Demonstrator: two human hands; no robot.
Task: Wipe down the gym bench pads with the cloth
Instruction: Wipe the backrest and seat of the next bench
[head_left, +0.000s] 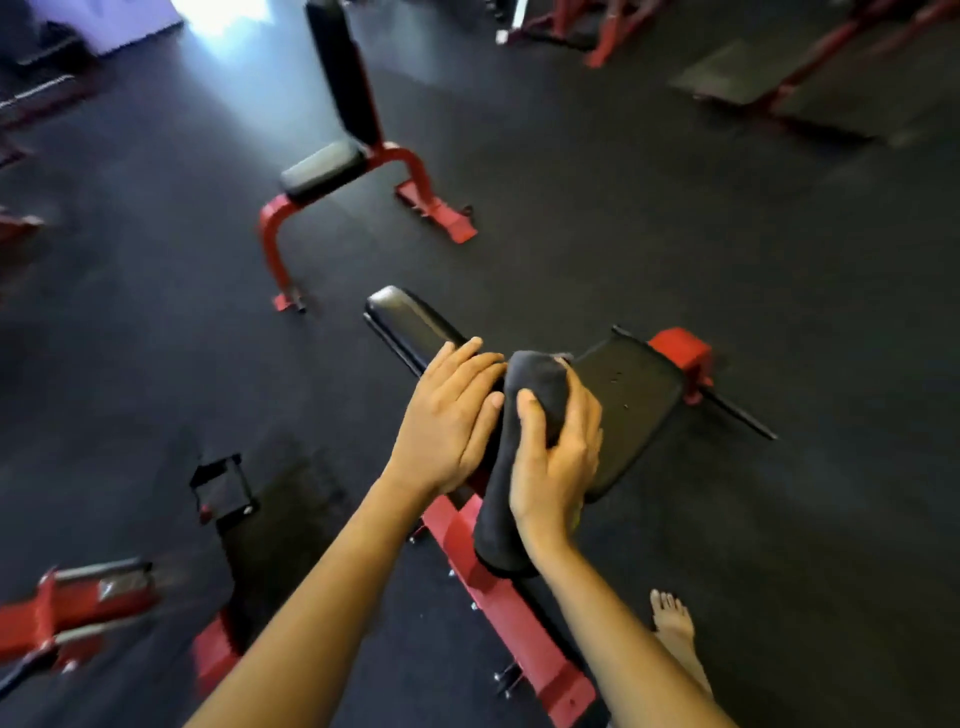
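Note:
A low bench with a red frame (524, 623) lies in front of me. Its narrow black pad (410, 322) points away to the left, and a wider black pad (634, 400) spreads to the right. My left hand (447, 421) lies flat on the narrow pad with its fingers straight. Right beside it, my right hand (556, 452) grips a dark grey cloth (537, 387) bunched on top of the bench. The rest of the cloth hangs down towards me over the frame. The view is slightly blurred.
A second red-framed bench (332, 171) with an upright back pad (343, 73) stands further off on the black rubber floor (779, 291). Red equipment (78, 608) sits at the lower left and more red machines (810, 67) at the upper right. My bare foot (675, 634) stands by the frame.

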